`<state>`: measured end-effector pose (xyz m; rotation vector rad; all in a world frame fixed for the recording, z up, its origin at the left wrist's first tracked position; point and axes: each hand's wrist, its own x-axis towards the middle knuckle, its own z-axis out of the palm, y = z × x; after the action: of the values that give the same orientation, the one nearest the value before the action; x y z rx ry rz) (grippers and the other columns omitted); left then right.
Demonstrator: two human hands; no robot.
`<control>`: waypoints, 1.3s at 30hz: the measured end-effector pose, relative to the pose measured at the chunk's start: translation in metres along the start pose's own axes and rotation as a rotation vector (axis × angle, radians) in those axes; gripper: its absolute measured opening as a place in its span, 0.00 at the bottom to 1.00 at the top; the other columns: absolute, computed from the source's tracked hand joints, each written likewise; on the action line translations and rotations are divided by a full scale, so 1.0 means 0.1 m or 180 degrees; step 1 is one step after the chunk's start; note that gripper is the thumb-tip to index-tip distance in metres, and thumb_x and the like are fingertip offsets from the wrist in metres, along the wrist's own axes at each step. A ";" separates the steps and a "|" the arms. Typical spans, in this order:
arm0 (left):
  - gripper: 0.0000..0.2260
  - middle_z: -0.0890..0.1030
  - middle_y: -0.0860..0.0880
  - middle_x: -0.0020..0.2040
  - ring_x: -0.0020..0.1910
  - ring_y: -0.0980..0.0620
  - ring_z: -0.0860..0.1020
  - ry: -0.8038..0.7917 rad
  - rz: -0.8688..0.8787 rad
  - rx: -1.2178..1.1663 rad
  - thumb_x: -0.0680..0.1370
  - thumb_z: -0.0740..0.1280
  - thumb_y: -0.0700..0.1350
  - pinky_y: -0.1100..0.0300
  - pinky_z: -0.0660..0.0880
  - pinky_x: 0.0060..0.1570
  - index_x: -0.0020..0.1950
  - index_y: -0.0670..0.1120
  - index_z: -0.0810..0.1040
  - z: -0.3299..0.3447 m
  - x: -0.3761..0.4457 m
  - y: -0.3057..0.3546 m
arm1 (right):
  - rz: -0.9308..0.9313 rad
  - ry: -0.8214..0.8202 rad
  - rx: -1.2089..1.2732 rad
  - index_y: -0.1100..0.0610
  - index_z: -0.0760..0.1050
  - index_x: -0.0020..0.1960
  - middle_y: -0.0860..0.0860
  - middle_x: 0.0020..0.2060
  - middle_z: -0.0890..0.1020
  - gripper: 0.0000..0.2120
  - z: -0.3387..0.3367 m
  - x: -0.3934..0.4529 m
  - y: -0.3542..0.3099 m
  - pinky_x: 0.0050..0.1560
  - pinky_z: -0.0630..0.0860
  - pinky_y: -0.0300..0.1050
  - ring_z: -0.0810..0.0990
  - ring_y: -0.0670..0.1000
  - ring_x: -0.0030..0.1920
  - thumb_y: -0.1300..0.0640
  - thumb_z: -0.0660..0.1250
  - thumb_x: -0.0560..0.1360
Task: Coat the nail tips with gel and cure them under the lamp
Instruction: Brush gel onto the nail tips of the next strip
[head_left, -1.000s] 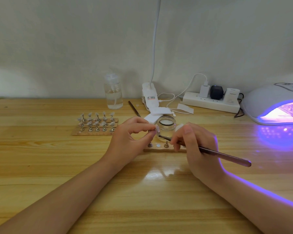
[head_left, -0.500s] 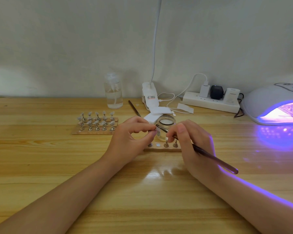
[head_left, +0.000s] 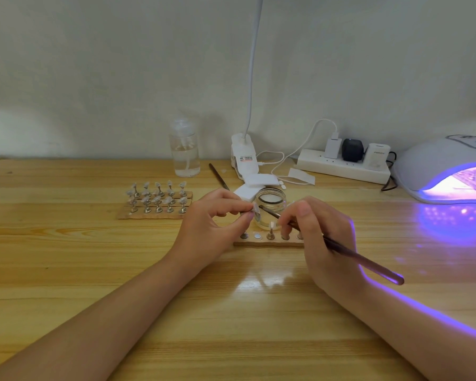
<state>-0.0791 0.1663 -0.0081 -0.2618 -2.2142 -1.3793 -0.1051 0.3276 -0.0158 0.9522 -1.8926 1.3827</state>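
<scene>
My left hand (head_left: 215,224) pinches a clear nail tip (head_left: 256,209); my right hand (head_left: 322,237) grips the slim metal brush (head_left: 366,261), coating it; curing remains.

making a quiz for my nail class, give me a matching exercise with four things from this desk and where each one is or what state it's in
Things:
1. brush
2. glass jar
3. curing lamp
4. spray bottle

Places or states:
A. far right, glowing purple
B. back by the wall, clear liquid inside
C. held in the right hand
D. lid off, behind the near holder strip

Pairs: 1-C, 2-D, 3-A, 4-B
</scene>
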 end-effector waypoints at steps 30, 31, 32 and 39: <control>0.09 0.80 0.51 0.41 0.43 0.56 0.77 -0.0029 0.0067 -0.0015 0.70 0.72 0.37 0.66 0.71 0.44 0.44 0.51 0.81 0.00 0.00 -0.01 | 0.0376 -0.0159 0.0127 0.56 0.76 0.36 0.47 0.31 0.79 0.20 0.01 0.00 -0.02 0.42 0.74 0.43 0.78 0.45 0.36 0.50 0.51 0.77; 0.09 0.80 0.52 0.41 0.43 0.57 0.77 -0.0035 0.0057 -0.0014 0.70 0.72 0.37 0.66 0.71 0.44 0.45 0.50 0.81 0.00 0.00 -0.01 | 0.0399 -0.0165 0.0146 0.56 0.76 0.36 0.47 0.31 0.79 0.20 0.01 0.00 -0.02 0.42 0.75 0.44 0.78 0.46 0.36 0.50 0.50 0.77; 0.09 0.80 0.52 0.41 0.44 0.57 0.76 -0.0041 0.0046 -0.0017 0.70 0.72 0.37 0.66 0.71 0.44 0.45 0.50 0.81 0.00 0.00 -0.01 | 0.0405 -0.0166 0.0172 0.55 0.76 0.36 0.48 0.31 0.79 0.20 0.01 0.01 -0.03 0.41 0.75 0.45 0.78 0.46 0.36 0.50 0.50 0.77; 0.10 0.80 0.52 0.42 0.44 0.58 0.76 -0.0023 0.0031 -0.0027 0.70 0.71 0.37 0.68 0.71 0.44 0.44 0.52 0.81 0.00 0.00 0.00 | 0.0386 -0.0075 0.0398 0.51 0.74 0.33 0.49 0.25 0.76 0.18 0.01 0.00 -0.02 0.36 0.70 0.35 0.76 0.45 0.30 0.50 0.51 0.76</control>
<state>-0.0793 0.1664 -0.0077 -0.2807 -2.2105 -1.3850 -0.1039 0.3257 -0.0150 0.9298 -1.9273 1.5832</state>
